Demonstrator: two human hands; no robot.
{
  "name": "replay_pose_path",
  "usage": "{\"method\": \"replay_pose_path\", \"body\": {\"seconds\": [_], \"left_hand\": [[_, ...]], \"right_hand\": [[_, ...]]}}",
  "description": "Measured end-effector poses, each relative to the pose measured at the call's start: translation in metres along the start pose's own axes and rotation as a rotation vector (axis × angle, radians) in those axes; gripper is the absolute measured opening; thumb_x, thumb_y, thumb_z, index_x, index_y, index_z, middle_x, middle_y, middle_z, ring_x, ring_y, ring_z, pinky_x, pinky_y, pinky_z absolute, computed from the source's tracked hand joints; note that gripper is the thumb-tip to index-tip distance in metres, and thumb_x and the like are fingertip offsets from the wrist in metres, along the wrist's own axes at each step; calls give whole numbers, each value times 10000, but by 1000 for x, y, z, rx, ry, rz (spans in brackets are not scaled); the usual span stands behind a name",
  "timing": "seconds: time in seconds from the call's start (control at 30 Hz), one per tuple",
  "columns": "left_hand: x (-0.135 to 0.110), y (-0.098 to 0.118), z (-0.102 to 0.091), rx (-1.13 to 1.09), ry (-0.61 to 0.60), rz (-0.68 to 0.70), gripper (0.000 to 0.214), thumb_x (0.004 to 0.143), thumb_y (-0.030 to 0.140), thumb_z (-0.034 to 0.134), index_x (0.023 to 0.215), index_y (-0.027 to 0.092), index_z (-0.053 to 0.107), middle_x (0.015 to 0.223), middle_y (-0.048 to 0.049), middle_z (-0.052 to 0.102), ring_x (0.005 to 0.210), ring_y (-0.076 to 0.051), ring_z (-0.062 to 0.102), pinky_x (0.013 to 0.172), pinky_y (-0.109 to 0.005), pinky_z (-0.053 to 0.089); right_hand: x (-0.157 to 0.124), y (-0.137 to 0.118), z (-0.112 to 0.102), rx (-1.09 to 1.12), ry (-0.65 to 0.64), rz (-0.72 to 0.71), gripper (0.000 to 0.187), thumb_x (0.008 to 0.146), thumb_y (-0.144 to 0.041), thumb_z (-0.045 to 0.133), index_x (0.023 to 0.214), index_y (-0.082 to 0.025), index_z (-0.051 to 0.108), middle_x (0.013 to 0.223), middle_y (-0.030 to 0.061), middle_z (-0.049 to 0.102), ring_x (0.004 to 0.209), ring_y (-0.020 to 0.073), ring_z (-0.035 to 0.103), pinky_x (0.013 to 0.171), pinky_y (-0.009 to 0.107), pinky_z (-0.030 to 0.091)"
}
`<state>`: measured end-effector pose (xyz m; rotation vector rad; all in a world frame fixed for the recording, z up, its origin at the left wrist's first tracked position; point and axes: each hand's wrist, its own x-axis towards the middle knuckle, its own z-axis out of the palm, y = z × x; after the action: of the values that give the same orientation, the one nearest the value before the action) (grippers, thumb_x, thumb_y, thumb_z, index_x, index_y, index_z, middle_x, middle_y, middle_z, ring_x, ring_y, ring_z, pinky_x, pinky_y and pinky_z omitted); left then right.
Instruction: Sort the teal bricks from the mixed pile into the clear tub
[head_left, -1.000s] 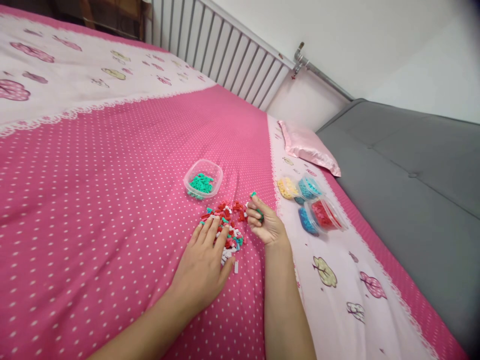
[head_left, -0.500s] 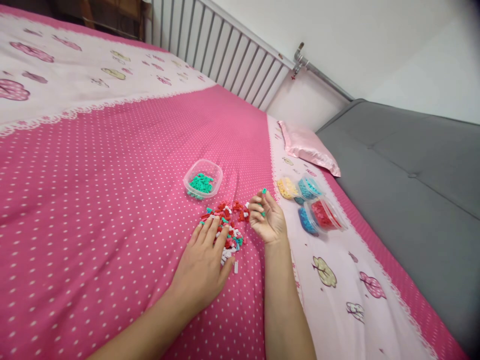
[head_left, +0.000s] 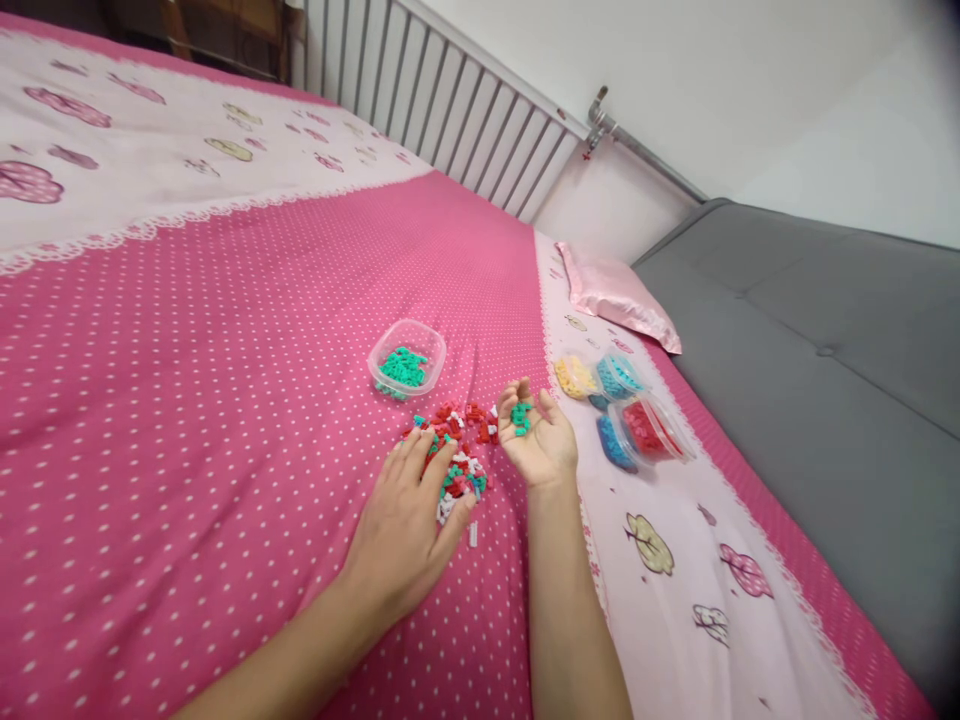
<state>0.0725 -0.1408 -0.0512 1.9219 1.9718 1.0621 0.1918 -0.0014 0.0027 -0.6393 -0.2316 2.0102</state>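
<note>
My right hand [head_left: 538, 440] is turned palm up and cupped, with several small green toy bricks [head_left: 520, 418] lying in it. Fingers spread, my left hand [head_left: 409, 515] lies palm down over the left side of a loose pile of mixed toy bricks [head_left: 459, 470]. Red, white, green and a few blue pieces show in that pile; its left part is hidden under my fingers. Beyond the pile stands a clear plastic tub [head_left: 407, 358] partly filled with green bricks [head_left: 403, 368].
On the bed's right side, clear tubs hold yellow pieces [head_left: 575, 377], light blue pieces [head_left: 617, 376], blue pieces [head_left: 615, 443] and red pieces [head_left: 651, 430]. A pink pillow [head_left: 619, 292] lies behind them, by a grey headboard [head_left: 817, 380]. Grey bars [head_left: 450, 100] line the wall.
My right hand has uncurled from a pinch on one green brick to a cupped palm that shows several green bricks. My left hand has stayed over the pile, shifting slightly.
</note>
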Motion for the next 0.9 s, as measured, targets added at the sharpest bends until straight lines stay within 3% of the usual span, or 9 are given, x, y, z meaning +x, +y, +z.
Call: {"method": "replay_pose_path", "body": {"seconds": [0.17,0.33,0.47,0.63,0.9], "left_hand": [[4,5,-9,-501,155,-159,490,923,442,377,1316,180,505,1439,-83,443,1374,-219,316,1154,-440,228],[14,13,-15,-1357,249,-400,422,934,403,396,1282,206,533,1400,-48,497,1321,-179,407,1145,-351,270],[24,20,-25,-1861,254,-633,402,967,313,315,1282,157,509,1365,-77,530,1265,-162,477,1119,-327,331],[29,25,-33,-2012,269,-876,387,978,218,268,1268,112,501,1253,-109,609,1195,-163,545,1096,-338,369],[32,15,-31,-2130,302,-880,367,976,195,264,1218,88,518,1067,-127,672,1039,-182,642,964,-352,503]], "right_hand": [[-10,19,13,-45,-11,29,296,924,-274,370,810,-170,622,758,40,659,821,112,618,721,228,558],[-29,46,29,-111,-35,84,356,936,-341,353,787,-161,622,764,48,653,804,123,616,795,265,538],[-40,71,36,-217,-75,-41,408,931,-418,346,768,-173,628,780,40,642,806,134,611,887,315,494],[-48,95,34,-414,-153,-280,431,894,-538,374,841,-202,639,904,27,632,899,147,579,982,351,397],[-54,101,34,-602,-290,-334,536,871,-641,314,900,-209,630,972,52,643,988,192,561,965,393,370]]}}
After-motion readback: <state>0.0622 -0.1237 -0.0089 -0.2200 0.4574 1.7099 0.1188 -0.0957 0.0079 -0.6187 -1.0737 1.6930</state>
